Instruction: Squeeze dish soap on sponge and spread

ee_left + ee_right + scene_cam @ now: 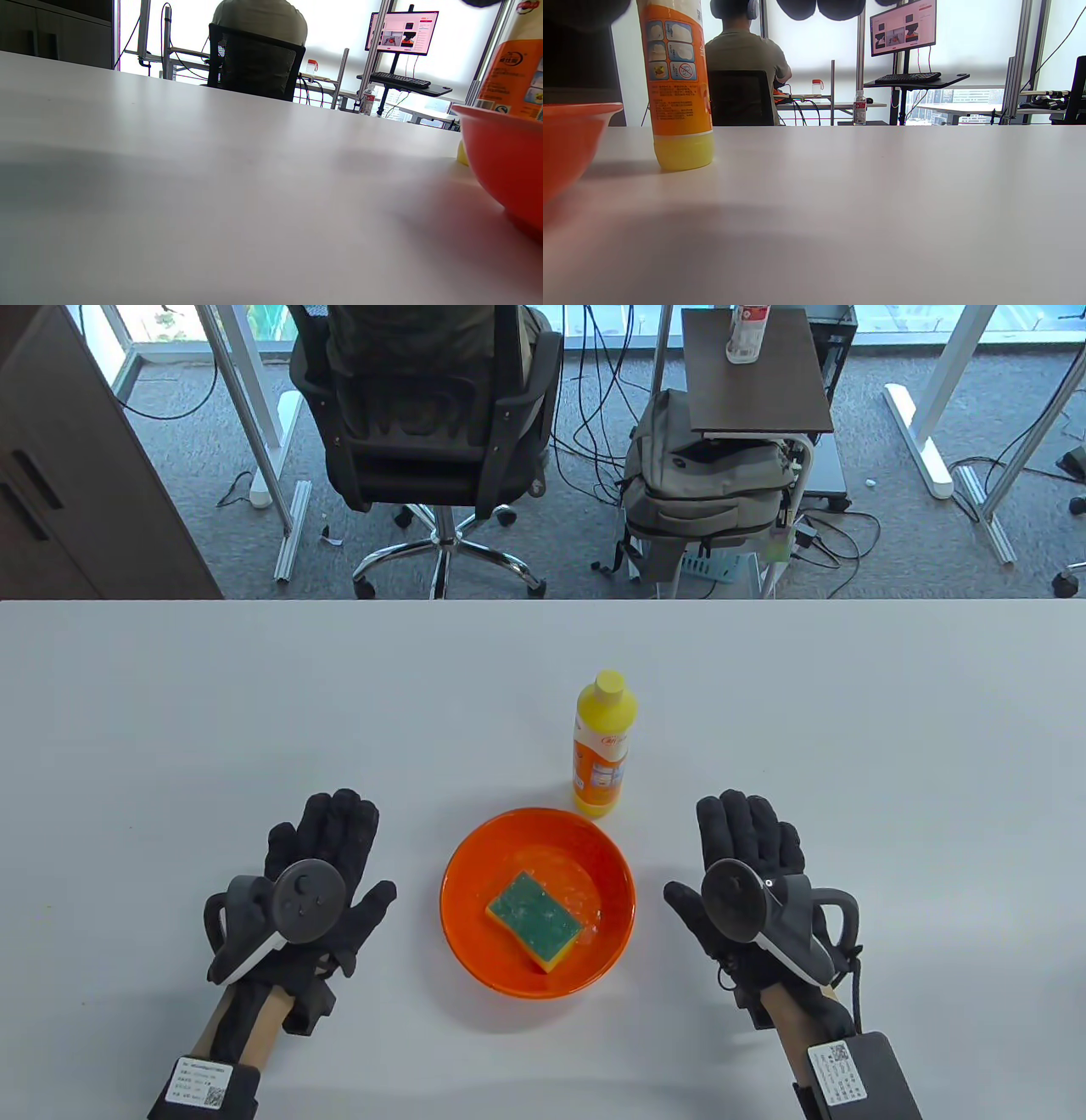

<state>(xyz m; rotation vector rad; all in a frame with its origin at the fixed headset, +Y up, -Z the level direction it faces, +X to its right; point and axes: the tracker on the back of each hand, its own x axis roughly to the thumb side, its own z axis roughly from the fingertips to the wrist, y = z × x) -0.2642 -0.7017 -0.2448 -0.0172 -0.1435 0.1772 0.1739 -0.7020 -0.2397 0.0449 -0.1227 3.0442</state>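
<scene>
A sponge (534, 919), green on top and yellow below, lies in an orange bowl (475, 874) at the table's front middle. A yellow dish soap bottle (601, 745) with an orange label stands upright just behind the bowl, cap on. My left hand (327, 857) rests flat on the table left of the bowl, fingers spread, holding nothing. My right hand (751, 848) rests flat to the right of the bowl, holding nothing. The bowl (505, 156) and bottle (515, 80) show at the right of the left wrist view. The bottle (676, 84) and bowl (572, 140) show at the left of the right wrist view.
The white table (254, 712) stretches wide on both sides. Beyond its far edge stand an office chair (424, 424), a backpack (704, 492) and a small side table (755, 373).
</scene>
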